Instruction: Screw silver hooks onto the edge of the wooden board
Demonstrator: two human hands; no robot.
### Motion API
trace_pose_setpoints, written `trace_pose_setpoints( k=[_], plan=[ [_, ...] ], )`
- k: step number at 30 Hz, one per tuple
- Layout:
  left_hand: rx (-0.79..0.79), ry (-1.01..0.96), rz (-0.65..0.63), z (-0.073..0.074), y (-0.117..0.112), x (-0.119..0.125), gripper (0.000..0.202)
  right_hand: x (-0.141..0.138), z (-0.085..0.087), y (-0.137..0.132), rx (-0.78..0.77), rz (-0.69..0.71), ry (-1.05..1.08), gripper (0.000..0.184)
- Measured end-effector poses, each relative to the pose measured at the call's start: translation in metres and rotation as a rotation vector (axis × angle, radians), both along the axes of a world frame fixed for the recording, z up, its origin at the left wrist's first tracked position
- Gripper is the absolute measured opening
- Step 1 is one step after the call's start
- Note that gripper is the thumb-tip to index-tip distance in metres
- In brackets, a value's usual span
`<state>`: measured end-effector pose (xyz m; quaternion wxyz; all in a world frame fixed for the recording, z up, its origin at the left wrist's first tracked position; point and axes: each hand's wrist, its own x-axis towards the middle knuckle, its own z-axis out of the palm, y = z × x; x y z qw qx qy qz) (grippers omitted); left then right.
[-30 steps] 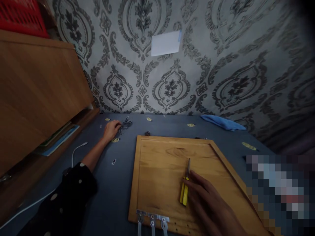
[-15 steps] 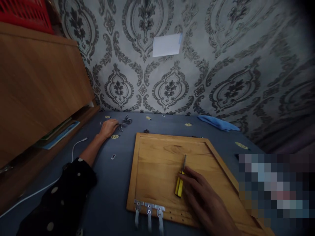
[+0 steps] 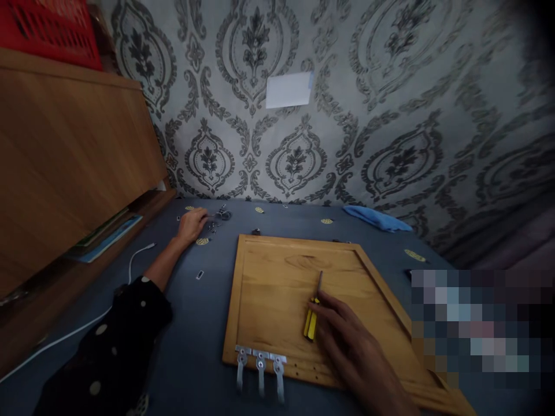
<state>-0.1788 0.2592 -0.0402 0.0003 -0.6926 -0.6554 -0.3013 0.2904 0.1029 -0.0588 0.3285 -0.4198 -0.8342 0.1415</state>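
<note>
My right hand (image 3: pixel 358 341) holds a screwdriver (image 3: pixel 310 320) with a yellow and black handle, its shaft pointing away over the wooden panel (image 3: pixel 277 294). Along the panel's near left edge, three metal brackets (image 3: pixel 261 365) are fixed side by side, their arms overhanging the edge. To their right, several small dark holes show in the wood. Far to the left, my left hand (image 3: pixel 191 224) rests low over the blue cloth with its fingers drawn together. What they pinch, if anything, is too small to make out. Small metal pieces (image 3: pixel 212 227) and a dark wire-like bundle (image 3: pixel 224 214) lie beside its fingertips.
A wooden cabinet (image 3: pixel 78 133) stands along the left, with a red basket (image 3: pixel 52 34) on top. A white cable (image 3: pixel 82 329) crosses the cloth. Toward the back right lies a blue cloth (image 3: pixel 377 218). The patterned wall (image 3: pixel 295 162) closes off the back.
My left fingers have drawn back slightly from the small metal pieces. The screwdriver stays in my right hand over the panel. The whole view has shifted a little.
</note>
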Motion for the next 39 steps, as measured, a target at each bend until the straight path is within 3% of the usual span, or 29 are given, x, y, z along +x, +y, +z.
trace_pose_setpoints(
  k=[8,12,19,27,32,39],
  plan=[
    [-0.087,-0.392,-0.109,0.01,0.009,0.013,0.036,-0.002,0.001,-0.001,-0.038,0.0,0.009,0.036],
    [-0.165,-0.573,-0.222,0.012,-0.001,0.03,0.035,-0.001,-0.003,0.0,-0.033,0.012,0.02,0.036],
    [-0.286,-0.738,-0.331,0.018,-0.061,0.073,0.027,-0.005,-0.001,-0.002,0.019,0.021,0.019,0.033],
    [-0.405,-0.812,-0.39,0.028,-0.128,0.12,0.033,-0.014,0.012,-0.017,0.106,0.054,0.054,0.033],
    [-0.468,-0.747,-0.475,0.036,-0.151,0.147,0.025,-0.017,0.017,-0.023,0.252,0.133,0.062,0.026],
    [-0.514,-0.682,-0.584,0.039,-0.167,0.18,0.02,-0.022,0.022,-0.032,0.3,0.251,0.118,0.024]
  ],
)
